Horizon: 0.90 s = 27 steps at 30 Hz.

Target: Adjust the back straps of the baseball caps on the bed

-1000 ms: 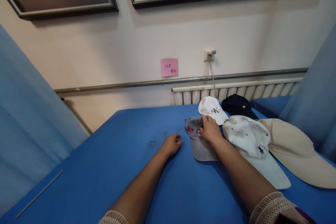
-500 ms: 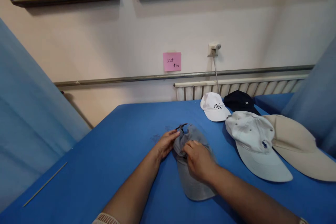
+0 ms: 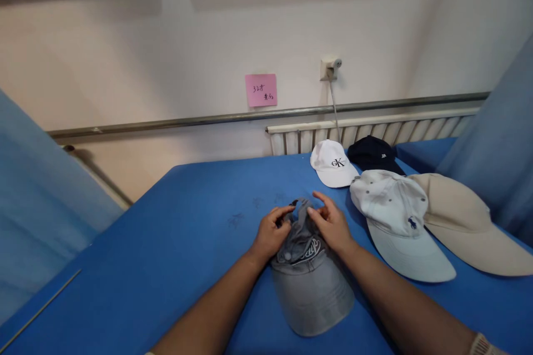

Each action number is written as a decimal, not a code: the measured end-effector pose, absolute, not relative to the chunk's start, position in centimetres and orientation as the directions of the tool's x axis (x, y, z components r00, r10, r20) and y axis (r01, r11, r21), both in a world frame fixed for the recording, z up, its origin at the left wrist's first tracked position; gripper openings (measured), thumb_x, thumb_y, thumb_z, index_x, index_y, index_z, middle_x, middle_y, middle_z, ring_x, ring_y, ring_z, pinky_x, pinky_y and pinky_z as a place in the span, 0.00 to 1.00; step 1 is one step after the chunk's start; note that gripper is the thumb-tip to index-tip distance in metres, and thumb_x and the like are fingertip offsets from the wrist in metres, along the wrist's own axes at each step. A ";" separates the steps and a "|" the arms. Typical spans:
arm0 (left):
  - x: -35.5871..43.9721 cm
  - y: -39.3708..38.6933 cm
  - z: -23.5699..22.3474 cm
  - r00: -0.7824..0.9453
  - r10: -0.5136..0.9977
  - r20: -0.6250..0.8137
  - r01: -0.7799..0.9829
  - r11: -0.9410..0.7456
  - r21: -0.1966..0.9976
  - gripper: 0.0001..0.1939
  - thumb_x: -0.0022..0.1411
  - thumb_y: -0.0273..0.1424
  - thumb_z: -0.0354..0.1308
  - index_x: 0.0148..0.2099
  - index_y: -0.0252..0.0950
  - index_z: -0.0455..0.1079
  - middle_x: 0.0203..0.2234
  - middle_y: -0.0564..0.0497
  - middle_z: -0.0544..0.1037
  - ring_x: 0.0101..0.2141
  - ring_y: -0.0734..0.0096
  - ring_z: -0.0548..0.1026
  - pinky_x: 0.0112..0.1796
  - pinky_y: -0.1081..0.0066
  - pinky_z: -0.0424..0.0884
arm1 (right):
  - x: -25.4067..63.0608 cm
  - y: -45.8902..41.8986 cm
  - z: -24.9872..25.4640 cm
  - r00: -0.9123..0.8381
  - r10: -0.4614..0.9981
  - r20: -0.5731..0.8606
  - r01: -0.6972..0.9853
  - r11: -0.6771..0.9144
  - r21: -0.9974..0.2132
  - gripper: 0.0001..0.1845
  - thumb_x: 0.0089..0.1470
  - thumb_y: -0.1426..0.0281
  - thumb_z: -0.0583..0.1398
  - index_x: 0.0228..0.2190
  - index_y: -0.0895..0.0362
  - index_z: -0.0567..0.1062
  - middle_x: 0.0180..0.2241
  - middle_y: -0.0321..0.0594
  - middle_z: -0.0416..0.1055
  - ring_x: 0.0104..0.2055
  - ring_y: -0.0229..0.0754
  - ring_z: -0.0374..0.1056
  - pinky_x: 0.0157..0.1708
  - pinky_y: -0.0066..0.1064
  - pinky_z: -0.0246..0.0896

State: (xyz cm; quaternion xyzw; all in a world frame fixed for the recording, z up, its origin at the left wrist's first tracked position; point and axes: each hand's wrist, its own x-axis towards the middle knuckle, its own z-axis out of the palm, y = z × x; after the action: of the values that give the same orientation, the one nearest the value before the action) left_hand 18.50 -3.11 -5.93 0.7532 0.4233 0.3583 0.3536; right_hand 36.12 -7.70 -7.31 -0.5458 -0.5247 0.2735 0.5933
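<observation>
A grey baseball cap (image 3: pixel 314 294) with white lettering on its front lies on the blue-covered table, its brim towards me and its crown slumped. My left hand (image 3: pixel 272 233) is closed on the left of the cap's back opening, thumb and fingers pinched at the dark strap. On the other side of that opening my right hand (image 3: pixel 333 224) holds the cap's back edge, with the thumb on the cloth and the index finger raised a little. My fingers partly cover the strap.
To the right lie a white cap (image 3: pixel 333 162), a dark navy cap (image 3: pixel 375 152), a pale grey-green cap (image 3: pixel 391 205) and a beige cap (image 3: pixel 453 205). A thin stick (image 3: pixel 41 310) lies at the left. A radiator (image 3: pixel 303 141) and plugged socket (image 3: pixel 328 69) are behind.
My right hand has moved from the front of the crown to the back opening, uncovering the lettering. The cap looks flatter and nearer me. The view has tilted down and shifted slightly.
</observation>
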 end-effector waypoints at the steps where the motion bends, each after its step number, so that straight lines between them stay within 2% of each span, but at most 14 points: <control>1: 18.6 -3.5 -5.7 0.418 0.857 0.302 0.420 -0.477 0.772 0.21 0.56 0.22 0.52 0.50 0.37 0.74 0.35 0.49 0.75 0.36 0.70 0.72 0.40 0.70 0.69 | 36.4 -7.2 -7.7 0.277 0.929 0.247 0.167 0.206 -0.964 0.30 0.53 0.59 0.60 0.55 0.57 0.65 0.48 0.48 0.71 0.27 0.36 0.69 0.26 0.30 0.66; 3: 18.6 -4.3 -5.2 0.516 0.763 0.389 0.451 -0.628 0.634 0.20 0.58 0.21 0.50 0.49 0.38 0.74 0.35 0.49 0.73 0.37 0.70 0.72 0.40 0.70 0.69 | 36.6 -6.6 -8.2 0.187 0.972 0.141 0.049 0.134 -0.990 0.33 0.53 0.55 0.59 0.56 0.58 0.65 0.34 0.39 0.75 0.22 0.36 0.67 0.19 0.27 0.61; 5: 18.5 -4.9 -4.8 0.603 0.666 0.439 0.445 -0.738 0.507 0.18 0.59 0.21 0.50 0.48 0.38 0.74 0.35 0.48 0.73 0.37 0.70 0.71 0.41 0.70 0.69 | 36.6 -6.4 -8.4 0.112 0.988 0.105 0.001 0.106 -0.994 0.31 0.54 0.52 0.57 0.53 0.58 0.69 0.23 0.33 0.70 0.16 0.34 0.62 0.15 0.25 0.55; 9: 18.5 -5.2 -5.0 0.681 0.536 0.499 0.423 -0.844 0.330 0.16 0.60 0.22 0.51 0.47 0.37 0.74 0.37 0.46 0.73 0.37 0.68 0.71 0.40 0.69 0.69 | 36.5 -6.2 -8.7 0.087 0.996 0.024 -0.036 0.027 -0.999 0.27 0.51 0.50 0.58 0.42 0.58 0.77 0.17 0.30 0.65 0.12 0.32 0.53 0.12 0.25 0.45; 11: 18.5 -5.1 -5.2 0.679 0.528 0.509 0.429 -0.849 0.308 0.16 0.59 0.21 0.52 0.47 0.37 0.73 0.36 0.46 0.73 0.37 0.68 0.72 0.40 0.69 0.70 | 36.4 -6.1 -9.0 0.100 0.995 0.018 -0.069 0.025 -0.997 0.23 0.47 0.53 0.62 0.38 0.57 0.78 0.16 0.30 0.65 0.14 0.33 0.54 0.14 0.25 0.47; 14: 18.4 -4.6 -5.5 0.628 0.591 0.507 0.460 -0.807 0.371 0.18 0.60 0.22 0.51 0.51 0.37 0.70 0.38 0.46 0.74 0.39 0.67 0.73 0.41 0.68 0.70 | 36.2 -6.0 -9.3 0.112 0.991 0.068 -0.109 0.080 -0.991 0.15 0.45 0.58 0.63 0.31 0.56 0.78 0.21 0.33 0.71 0.21 0.36 0.62 0.21 0.27 0.57; 18: 18.4 -3.9 -6.0 0.459 0.742 0.488 0.485 -0.670 0.562 0.19 0.61 0.25 0.52 0.54 0.36 0.66 0.40 0.46 0.75 0.42 0.66 0.74 0.43 0.66 0.71 | 35.9 -6.0 -9.7 0.166 0.976 0.143 -0.036 0.151 -0.988 0.09 0.45 0.64 0.61 0.29 0.56 0.78 0.28 0.37 0.77 0.31 0.41 0.70 0.34 0.32 0.64; 23: 18.3 -2.9 -6.9 0.342 0.877 0.338 0.380 -0.458 0.804 0.17 0.62 0.34 0.55 0.52 0.35 0.67 0.46 0.44 0.77 0.47 0.63 0.74 0.48 0.63 0.69 | 35.5 -6.5 -9.3 0.171 0.953 0.250 0.076 0.241 -0.968 0.10 0.49 0.68 0.57 0.30 0.55 0.78 0.34 0.40 0.79 0.40 0.44 0.73 0.47 0.39 0.64; 27: 18.5 -2.4 -7.6 0.298 0.939 0.173 0.211 -0.241 0.947 0.24 0.59 0.40 0.59 0.54 0.34 0.68 0.41 0.44 0.79 0.43 0.63 0.76 0.45 0.65 0.70 | 35.2 -7.1 -8.7 0.092 0.943 0.321 0.098 0.312 -0.945 0.12 0.49 0.71 0.55 0.30 0.55 0.79 0.38 0.40 0.79 0.43 0.43 0.73 0.49 0.39 0.63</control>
State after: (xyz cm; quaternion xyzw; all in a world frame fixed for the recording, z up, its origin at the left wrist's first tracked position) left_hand 18.54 -2.39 -7.57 0.6725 0.4274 0.4104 0.4435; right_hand 35.20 -7.07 -8.71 -0.4593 -0.5666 0.3647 0.5788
